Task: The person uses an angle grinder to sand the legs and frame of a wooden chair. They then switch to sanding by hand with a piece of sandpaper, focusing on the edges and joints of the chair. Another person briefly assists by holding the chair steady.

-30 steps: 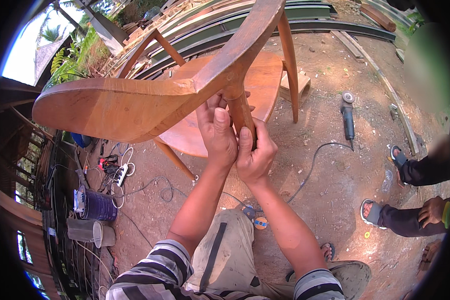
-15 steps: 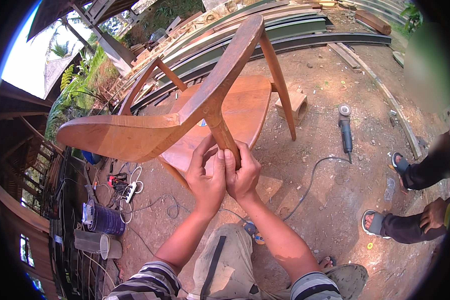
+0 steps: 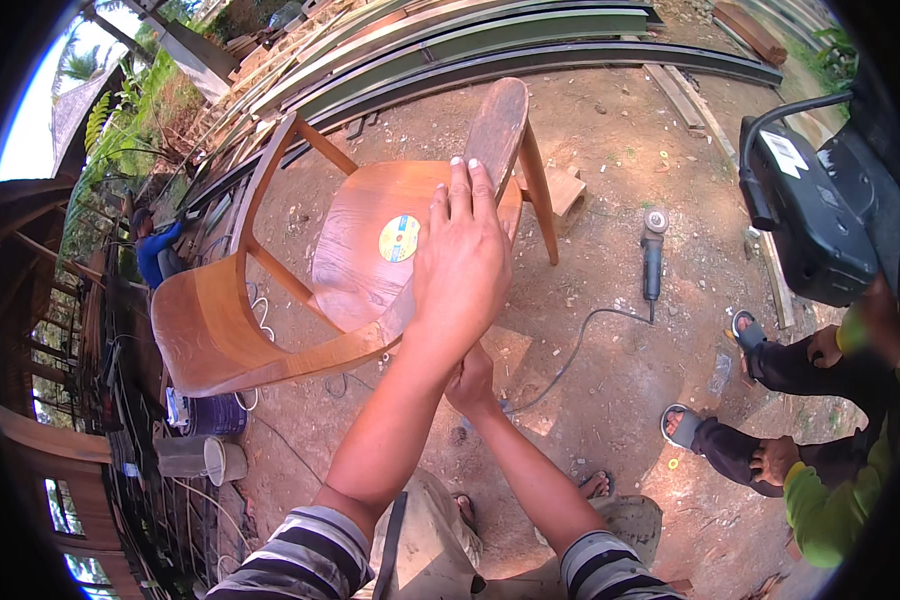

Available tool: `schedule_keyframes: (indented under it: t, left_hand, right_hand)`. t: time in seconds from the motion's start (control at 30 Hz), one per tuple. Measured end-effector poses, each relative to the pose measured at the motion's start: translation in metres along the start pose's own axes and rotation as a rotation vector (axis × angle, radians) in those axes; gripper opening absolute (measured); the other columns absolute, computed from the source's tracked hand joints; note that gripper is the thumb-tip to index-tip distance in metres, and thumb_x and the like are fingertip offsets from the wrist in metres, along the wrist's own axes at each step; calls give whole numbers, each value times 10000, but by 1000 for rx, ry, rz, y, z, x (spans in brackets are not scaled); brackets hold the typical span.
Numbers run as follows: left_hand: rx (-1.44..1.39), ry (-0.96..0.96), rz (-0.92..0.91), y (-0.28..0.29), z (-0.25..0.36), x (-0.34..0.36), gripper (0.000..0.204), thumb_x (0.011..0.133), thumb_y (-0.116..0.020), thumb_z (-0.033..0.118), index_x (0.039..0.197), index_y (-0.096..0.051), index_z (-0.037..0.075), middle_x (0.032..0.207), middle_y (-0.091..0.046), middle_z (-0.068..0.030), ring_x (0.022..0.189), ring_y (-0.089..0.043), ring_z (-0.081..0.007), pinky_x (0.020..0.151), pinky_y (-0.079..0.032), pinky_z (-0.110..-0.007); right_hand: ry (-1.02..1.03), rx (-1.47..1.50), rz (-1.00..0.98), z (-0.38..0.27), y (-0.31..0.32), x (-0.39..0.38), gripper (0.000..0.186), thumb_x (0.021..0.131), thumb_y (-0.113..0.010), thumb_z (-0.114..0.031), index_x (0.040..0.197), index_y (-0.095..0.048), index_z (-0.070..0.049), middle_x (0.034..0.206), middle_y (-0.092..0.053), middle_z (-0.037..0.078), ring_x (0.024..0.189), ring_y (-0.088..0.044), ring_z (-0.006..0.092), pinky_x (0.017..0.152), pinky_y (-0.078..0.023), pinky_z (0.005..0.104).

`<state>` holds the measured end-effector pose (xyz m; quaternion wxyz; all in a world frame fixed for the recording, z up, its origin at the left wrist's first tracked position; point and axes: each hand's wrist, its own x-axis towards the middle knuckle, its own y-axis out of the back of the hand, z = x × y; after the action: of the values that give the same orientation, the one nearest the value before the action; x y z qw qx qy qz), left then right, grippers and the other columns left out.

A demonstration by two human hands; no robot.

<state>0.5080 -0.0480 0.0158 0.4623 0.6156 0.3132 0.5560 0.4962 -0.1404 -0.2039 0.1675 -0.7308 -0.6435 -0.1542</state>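
Observation:
A brown wooden chair [image 3: 255, 375] with a curved back-and-arm rail stands before me. My left hand [image 3: 465, 255] lies along the right part of that rail, its fingers stretched out and open on the wood. Lower down, my right hand [image 3: 470, 380] is closed below the rail, partly behind my left wrist. Whatever its fingers grip is hidden. On the seat [image 3: 350, 285] lies a round yellow-and-blue disc [image 3: 400, 238], beside my left hand.
An angle grinder [image 3: 653, 260] lies on the dirt to the right, its cord curving toward me. A person in sandals [image 3: 680, 425] is at the right, near a black device [image 3: 800, 200]. Buckets [image 3: 220, 462] stand left; beams [image 3: 470, 60] lie behind. Another person [image 3: 155, 250] is far left.
My left hand has left the chair's upright post and now rests flat on the rail. My right hand is lower relative to the chair. The view has shifted, revealing the disc on the seat.

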Motion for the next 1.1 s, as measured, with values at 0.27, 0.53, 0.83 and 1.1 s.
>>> schedule_keyframes:
  t: [0.27,0.53,0.83,1.1]
  left_hand:
    - [-186,231,-243,-23,19,131,729,1009,-571,357,1556,-296,-39,1467,-465,-354,1209,-597,-488,1003,-504,-529]
    - [-813,637,-341,-53,-8,202,513,892,-759,411,1042,-670,-72,824,-723,-129,642,-742,-231,545,-577,-316]
    - [-964,810,-426,-53,-13,207,523,838,-818,398,1012,-708,-82,851,-734,-142,698,-698,-179,647,-537,-313]
    - [-820,715,-352,-46,-7,211,435,840,-814,366,1017,-732,-23,859,-744,-131,813,-692,-197,784,-539,-363]
  right_hand:
    - [-377,-132,-130,-55,34,17,448,1049,-572,-391,1307,-566,-25,1181,-670,223,1106,-654,434,916,-531,475]
    - [-506,-183,-207,-76,55,26,451,1005,-644,-339,1343,-577,-48,1273,-663,194,1171,-636,417,974,-516,492]
    - [-850,-403,-380,-94,154,34,345,975,-639,-179,1295,-633,-49,1229,-697,190,1100,-686,388,922,-542,471]
    - [-937,-456,-237,-82,249,59,276,939,-660,-96,1204,-679,-25,1118,-745,190,980,-747,322,831,-583,410]
